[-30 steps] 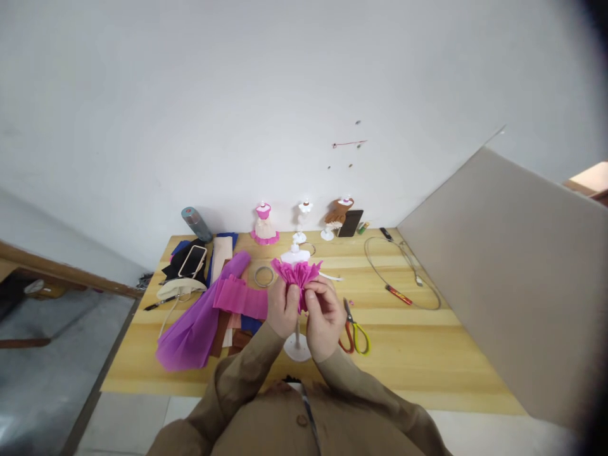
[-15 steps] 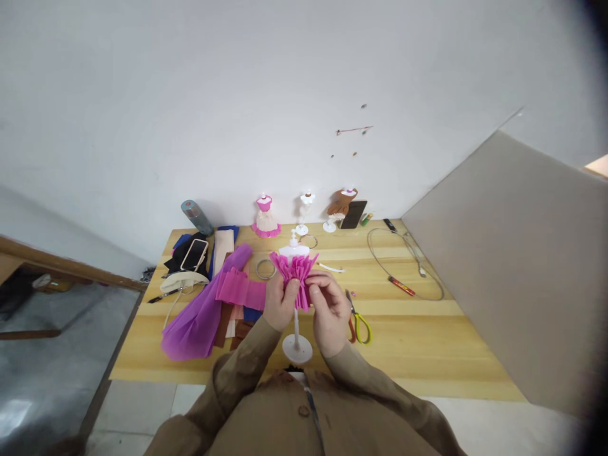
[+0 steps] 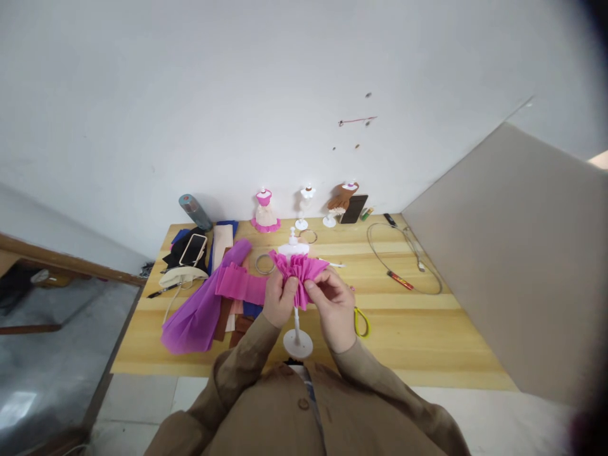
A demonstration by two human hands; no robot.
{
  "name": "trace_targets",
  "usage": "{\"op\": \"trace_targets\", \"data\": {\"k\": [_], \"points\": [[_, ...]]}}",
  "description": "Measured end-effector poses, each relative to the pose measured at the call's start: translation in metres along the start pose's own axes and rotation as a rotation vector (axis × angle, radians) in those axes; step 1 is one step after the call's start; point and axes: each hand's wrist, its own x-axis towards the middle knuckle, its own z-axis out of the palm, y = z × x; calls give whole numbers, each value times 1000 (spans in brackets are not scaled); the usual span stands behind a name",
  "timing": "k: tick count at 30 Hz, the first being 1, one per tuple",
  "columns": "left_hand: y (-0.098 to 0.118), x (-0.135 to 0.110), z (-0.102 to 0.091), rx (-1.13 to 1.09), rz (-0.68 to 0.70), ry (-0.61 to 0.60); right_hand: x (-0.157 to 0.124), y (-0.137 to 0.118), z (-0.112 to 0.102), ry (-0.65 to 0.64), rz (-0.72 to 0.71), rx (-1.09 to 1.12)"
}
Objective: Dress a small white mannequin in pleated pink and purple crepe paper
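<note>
A small white mannequin stand (image 3: 297,342) rises from the wooden table (image 3: 427,342) right in front of me. Around its upper part sits a pleated pink crepe paper skirt (image 3: 298,268). My left hand (image 3: 278,299) pinches the pleats from the left, fingers closed on the paper. My right hand (image 3: 334,305) pinches the same skirt from the right. The mannequin's white top (image 3: 293,246) shows just above the paper.
A pink paper strip (image 3: 240,284), purple tulle (image 3: 199,313) and several coloured sheets lie to the left. Scissors with a yellow handle (image 3: 361,321) lie by my right hand. Three small mannequins, a phone (image 3: 192,249), a tape ring (image 3: 263,263) and a wire loop (image 3: 403,256) lie farther back. A grey board (image 3: 513,253) stands to the right.
Both hands stayed pinched on the pink skirt; my right hand shifted a little to the right along the pleats, covering more of the scissors. My view tilted slightly.
</note>
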Motion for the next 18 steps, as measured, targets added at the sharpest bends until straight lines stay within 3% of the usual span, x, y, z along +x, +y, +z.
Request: {"op": "trace_targets", "data": {"k": [11,18], "points": [[0,-2,2,-64,-28,1,-1,-3,3,44,54,69],[1,-3,2,-95,-32,7,-4,5,2,98,8,75]]}}
